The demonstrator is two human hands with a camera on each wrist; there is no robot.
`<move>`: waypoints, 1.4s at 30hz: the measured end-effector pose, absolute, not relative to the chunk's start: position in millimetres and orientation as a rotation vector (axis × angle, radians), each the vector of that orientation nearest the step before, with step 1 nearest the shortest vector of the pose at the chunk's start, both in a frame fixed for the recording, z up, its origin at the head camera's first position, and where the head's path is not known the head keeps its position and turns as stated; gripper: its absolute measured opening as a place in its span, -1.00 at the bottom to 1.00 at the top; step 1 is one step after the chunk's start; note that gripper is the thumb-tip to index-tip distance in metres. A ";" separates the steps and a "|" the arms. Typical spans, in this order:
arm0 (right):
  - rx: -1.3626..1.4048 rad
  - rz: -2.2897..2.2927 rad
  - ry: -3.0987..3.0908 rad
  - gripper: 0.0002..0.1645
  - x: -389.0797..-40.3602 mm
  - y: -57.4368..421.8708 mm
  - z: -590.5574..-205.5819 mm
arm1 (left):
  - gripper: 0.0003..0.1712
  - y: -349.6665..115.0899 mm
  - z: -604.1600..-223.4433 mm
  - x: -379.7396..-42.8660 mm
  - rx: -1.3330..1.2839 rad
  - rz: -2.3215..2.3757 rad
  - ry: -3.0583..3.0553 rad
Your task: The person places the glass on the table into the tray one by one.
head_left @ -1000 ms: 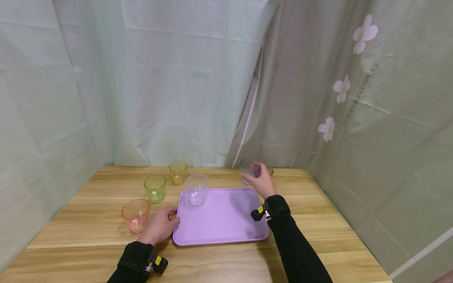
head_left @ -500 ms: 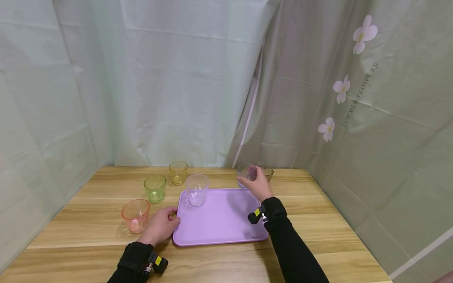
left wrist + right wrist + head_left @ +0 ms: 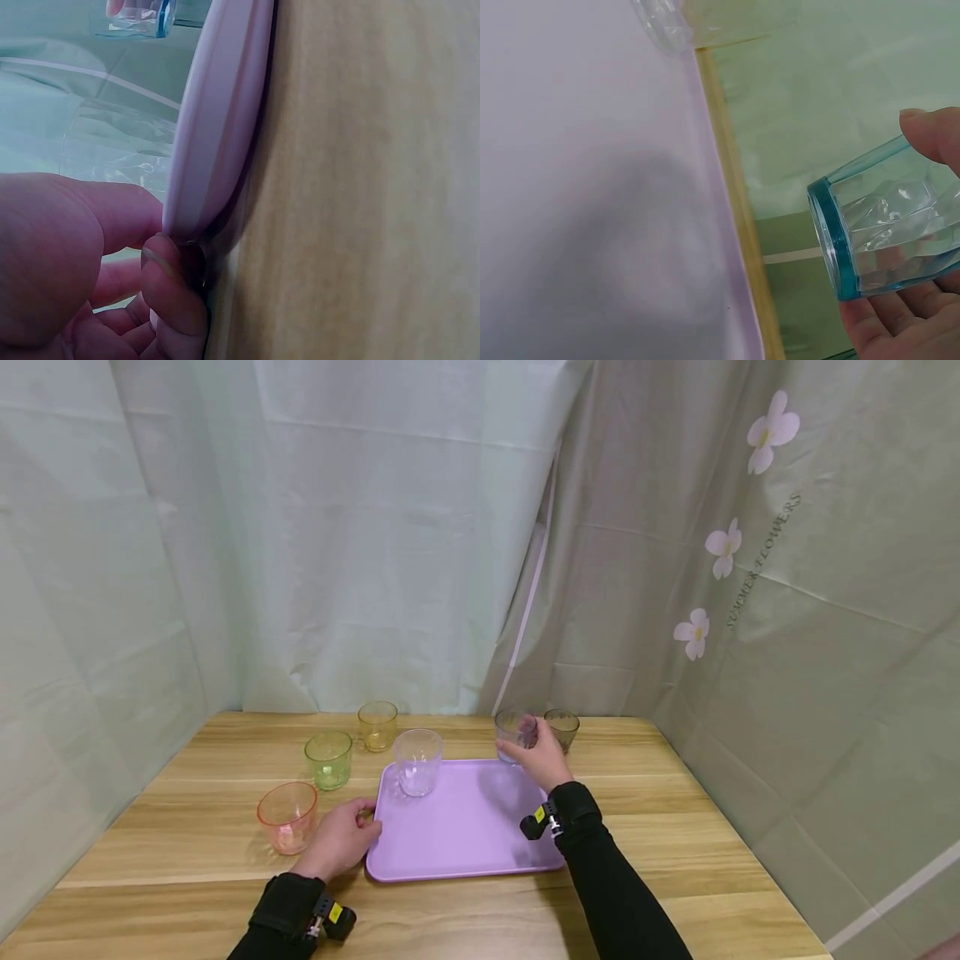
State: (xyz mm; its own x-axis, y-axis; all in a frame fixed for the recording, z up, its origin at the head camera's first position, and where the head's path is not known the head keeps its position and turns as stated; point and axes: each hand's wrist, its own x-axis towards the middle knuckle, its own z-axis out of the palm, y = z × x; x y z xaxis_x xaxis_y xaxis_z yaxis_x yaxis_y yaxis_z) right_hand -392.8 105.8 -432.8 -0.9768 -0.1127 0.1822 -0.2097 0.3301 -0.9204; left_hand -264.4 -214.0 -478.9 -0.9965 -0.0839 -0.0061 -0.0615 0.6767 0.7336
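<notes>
My right hand [image 3: 543, 762] grips a clear bluish glass cup [image 3: 510, 739] just past the far edge of the purple tray [image 3: 465, 835]. In the right wrist view the bluish cup [image 3: 900, 225] sits between thumb and fingers, its base apart from the tray. My left hand [image 3: 341, 839] pinches the tray's left rim. The left wrist view shows thumb and a finger meeting at the tray rim [image 3: 214, 135]; how far the fingertips reach beneath is partly hidden. A clear glass cup [image 3: 417, 764] stands upright in the tray's far left corner.
Left of the tray stand a pink cup [image 3: 287, 818], a green cup [image 3: 328, 760] and, farther back, a yellow cup [image 3: 377, 725]. A dark smoky cup [image 3: 562, 732] stands right of my right hand. Curtains [image 3: 375, 543] close off the wooden table's back and sides.
My right hand has moved left and slightly nearer with the bluish cup, leaving the smoky cup behind it more exposed. The left hand has stayed on the tray rim.
</notes>
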 end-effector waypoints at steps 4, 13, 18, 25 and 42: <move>0.316 1.732 -2.503 -0.10 -394.3 102.6 -437.4 | -0.40 -214.2 -478.7 -264.3 0.123 -1.236 -2.854; 0.302 1.704 -2.542 -0.06 -400.9 98.0 -449.5 | -0.38 -214.2 -477.8 -264.7 0.138 -1.253 -2.869; 0.306 1.689 -2.547 -0.03 -403.1 93.3 -453.9 | -0.39 -214.7 -478.1 -264.6 0.131 -1.246 -2.861; 0.341 1.687 -2.555 -0.02 -400.9 84.8 -459.6 | -0.39 -214.7 -478.8 -264.7 0.132 -1.257 -2.863; 0.323 1.664 -2.625 0.00 -391.6 69.0 -464.0 | -0.40 -215.2 -479.0 -262.9 0.135 -1.301 -2.848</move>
State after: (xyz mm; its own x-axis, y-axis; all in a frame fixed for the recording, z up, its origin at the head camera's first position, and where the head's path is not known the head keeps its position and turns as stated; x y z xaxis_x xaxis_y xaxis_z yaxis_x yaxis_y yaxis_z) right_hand -391.6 69.0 -464.0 -0.9786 -0.1644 0.1241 -0.1824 0.4118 -0.8928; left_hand -262.9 -215.2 -479.0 -0.9963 -0.0813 -0.0287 -0.0749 0.6517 0.7548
